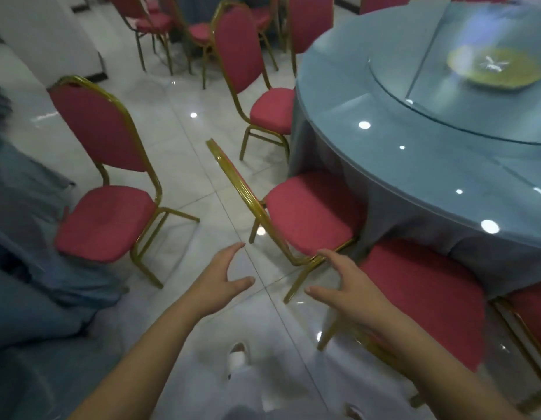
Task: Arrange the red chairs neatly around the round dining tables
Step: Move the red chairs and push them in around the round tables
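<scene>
Head view: both hands are spread and hold nothing, left hand (223,280) and right hand (345,286) set wide to take the chair (311,210) by its back. The right hand perhaps brushes its frame. The seat sits tucked under the tabletop (414,153); the stray chair (105,219) stands well apart.

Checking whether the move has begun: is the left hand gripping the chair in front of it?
No, the left hand is open and holds nothing, with a gap between it and the gold back of the chair.
</scene>
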The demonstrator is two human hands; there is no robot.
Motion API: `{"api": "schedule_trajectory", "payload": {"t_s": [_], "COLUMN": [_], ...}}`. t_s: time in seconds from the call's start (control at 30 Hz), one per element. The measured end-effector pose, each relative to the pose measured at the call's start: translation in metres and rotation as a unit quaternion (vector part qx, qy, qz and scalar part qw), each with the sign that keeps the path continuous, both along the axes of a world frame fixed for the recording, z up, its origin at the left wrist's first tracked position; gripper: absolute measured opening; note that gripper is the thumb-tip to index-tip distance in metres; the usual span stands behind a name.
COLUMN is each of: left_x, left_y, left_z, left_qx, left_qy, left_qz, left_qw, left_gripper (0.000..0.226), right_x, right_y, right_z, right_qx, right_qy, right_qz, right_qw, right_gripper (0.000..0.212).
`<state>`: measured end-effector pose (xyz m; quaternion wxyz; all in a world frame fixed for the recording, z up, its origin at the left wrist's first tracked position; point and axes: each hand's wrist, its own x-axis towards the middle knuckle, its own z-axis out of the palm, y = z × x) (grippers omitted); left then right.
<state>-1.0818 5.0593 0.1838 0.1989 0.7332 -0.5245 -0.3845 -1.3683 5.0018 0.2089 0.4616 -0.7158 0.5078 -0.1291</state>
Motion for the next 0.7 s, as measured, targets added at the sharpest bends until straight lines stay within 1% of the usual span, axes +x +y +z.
{"api": "schedule_trajectory", "payload": {"t_s": [0.07,0.2,0.33,0.37,0.47,0.6,0.63,0.67,0.7], "left_x": [0.038,0.114,0.181,0.194,0.221,0.237,0.238,0.238,0.239], "left_y": [-0.014,-0.041,-0.082,-0.093,-0.130,-0.205,-0.227,-0.250,-0.274], "left_z": [0.003,0.016,0.032,0.035,0.043,0.042,0.039,0.036,0.031], "left_qx": [-0.016,-0.025,-0.032,-0.031,-0.042,-0.042,-0.045,-0.047,-0.050], "left_qy": [0.014,0.026,0.009,0.004,0.002,-0.022,-0.035,-0.053,-0.076], "left_qz": [0.000,-0.020,-0.062,-0.070,-0.096,-0.138,-0.152,-0.170,-0.191], "left_qw": [1.000,0.999,0.998,0.997,0.995,0.989,0.987,0.983,0.977], "left_gripper": [0.077,0.076,0.080,0.081,0.084,0.091,0.093,0.095,0.096], "right_x": [0.039,0.112,0.171,0.183,0.210,0.250,0.263,0.277,0.292], "right_y": [-0.007,-0.018,-0.035,-0.040,-0.059,-0.109,-0.122,-0.135,-0.147], "right_z": [-0.002,0.001,0.009,0.009,0.010,0.005,0.002,-0.002,-0.006], "right_qx": [0.008,0.013,-0.011,-0.010,-0.019,-0.026,-0.021,-0.014,-0.012], "right_qy": [-0.003,0.012,0.000,0.004,0.056,0.117,0.134,0.149,0.160], "right_qz": [-0.006,-0.055,-0.103,-0.115,-0.121,-0.166,-0.165,-0.162,-0.165], "right_qw": [1.000,0.998,0.995,0.993,0.991,0.979,0.977,0.975,0.973], "right_gripper": [0.091,0.085,0.071,0.072,0.087,0.094,0.092,0.085,0.072]}}
